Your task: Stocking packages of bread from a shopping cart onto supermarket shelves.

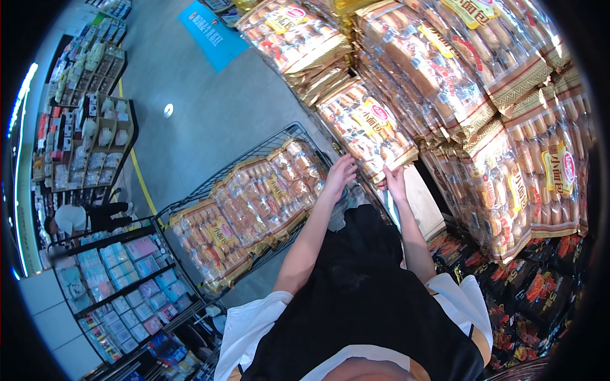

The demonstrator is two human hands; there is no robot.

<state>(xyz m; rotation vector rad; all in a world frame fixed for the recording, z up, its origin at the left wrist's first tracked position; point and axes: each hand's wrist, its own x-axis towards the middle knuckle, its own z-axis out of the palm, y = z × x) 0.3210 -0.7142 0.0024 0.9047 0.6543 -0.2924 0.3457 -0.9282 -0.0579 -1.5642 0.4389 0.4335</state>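
A clear-and-gold pack of small bread rolls point(368, 125) lies on a display just ahead of me. The thumb of my right hand point(394, 183) rests over its near edge, with the fingers at the corner, pinching the wrapper. My left hand point(340, 175) is beside the pack's near left side, fingers apart and holding nothing. To my left stands a wire shopping cart point(200, 190) filled with similar bread packs point(252, 202) laid flat in an overlapping row.
Tall stacks of bread packs point(429, 71) rise to the right of the display. Dark packages point(538, 290) lie at lower right. A rack of stationery-like goods point(128, 281) stands beyond the cart, near a bending person point(71, 219). Grey floor point(181, 138) bears a yellow line.
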